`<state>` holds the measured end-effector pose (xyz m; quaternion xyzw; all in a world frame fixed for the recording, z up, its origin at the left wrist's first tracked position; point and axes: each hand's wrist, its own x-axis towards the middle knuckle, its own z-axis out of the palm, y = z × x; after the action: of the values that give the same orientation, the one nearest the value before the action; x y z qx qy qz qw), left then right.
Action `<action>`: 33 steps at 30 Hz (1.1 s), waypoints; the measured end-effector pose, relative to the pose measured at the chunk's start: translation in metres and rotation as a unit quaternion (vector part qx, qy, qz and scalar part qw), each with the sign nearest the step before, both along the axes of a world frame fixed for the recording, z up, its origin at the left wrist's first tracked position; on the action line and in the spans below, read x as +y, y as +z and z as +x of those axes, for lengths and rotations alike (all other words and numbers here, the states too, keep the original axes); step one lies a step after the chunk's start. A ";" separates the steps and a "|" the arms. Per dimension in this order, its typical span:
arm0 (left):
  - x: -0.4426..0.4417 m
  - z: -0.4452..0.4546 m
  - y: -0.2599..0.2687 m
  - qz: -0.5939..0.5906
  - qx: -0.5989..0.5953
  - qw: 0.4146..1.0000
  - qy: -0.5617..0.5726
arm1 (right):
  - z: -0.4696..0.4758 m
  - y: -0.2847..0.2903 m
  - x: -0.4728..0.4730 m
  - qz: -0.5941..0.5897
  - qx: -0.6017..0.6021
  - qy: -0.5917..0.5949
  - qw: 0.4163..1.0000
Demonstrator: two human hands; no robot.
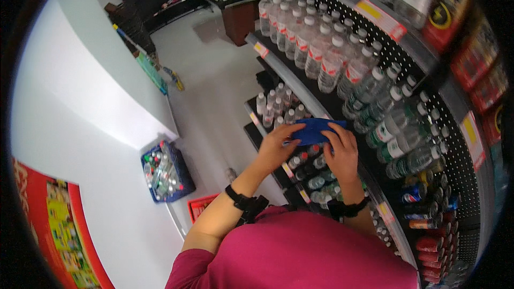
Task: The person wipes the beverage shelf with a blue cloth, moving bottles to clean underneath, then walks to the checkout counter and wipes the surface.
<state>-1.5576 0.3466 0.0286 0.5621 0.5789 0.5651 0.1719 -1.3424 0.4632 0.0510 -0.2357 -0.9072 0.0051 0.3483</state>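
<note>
A folded blue cloth (314, 130) is stretched between my two hands in front of the drinks shelf. My left hand (278, 144) pinches its left end between thumb and fingers. At its other end, my right hand (342, 150) grips the right side, fingers bent over the fabric. The cloth hangs above the shelf's front edge (297, 84), apart from the bottles. Behind it stand rows of clear plastic water bottles (330, 68) with white caps and red-and-white labels. To the right are green-labelled plastic bottles (385, 130).
Drink cans (413, 193) fill the shelf at right. Lower shelves hold small bottles (268, 116). On the floor are a blue crate (185, 174) of bottles and a red basket (196, 207). A white wall (100, 160) bounds the aisle at left; a counter (237, 20) stands beyond.
</note>
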 end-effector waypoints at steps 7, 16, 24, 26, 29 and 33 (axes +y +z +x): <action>0.128 -0.101 -0.044 -0.039 0.262 0.946 -0.186 | -0.077 -0.055 0.023 0.025 -0.105 -0.207 0.972; 0.165 -0.208 -0.070 -0.135 0.325 0.878 -0.324 | -0.191 -0.096 0.036 0.009 -0.078 -0.322 0.944; 0.147 -0.330 -0.065 -0.111 0.210 0.924 -0.300 | -0.293 -0.090 0.082 -0.008 -0.103 -0.278 0.955; 0.134 -0.372 -0.067 -0.078 0.181 0.946 -0.258 | -0.328 -0.091 0.096 -0.006 -0.103 -0.252 0.962; 0.105 -0.438 -0.055 -0.105 0.142 0.967 -0.183 | -0.397 -0.098 0.113 -0.027 -0.089 -0.188 0.978; 0.060 -0.534 0.009 -0.061 0.136 0.987 -0.055 | -0.514 -0.115 0.127 -0.066 -0.131 -0.050 0.988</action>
<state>-2.0916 0.4067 0.0376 0.6536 0.5982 0.4366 0.1561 -1.8562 0.5906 -0.0635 -0.3019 -0.9299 0.0164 0.2095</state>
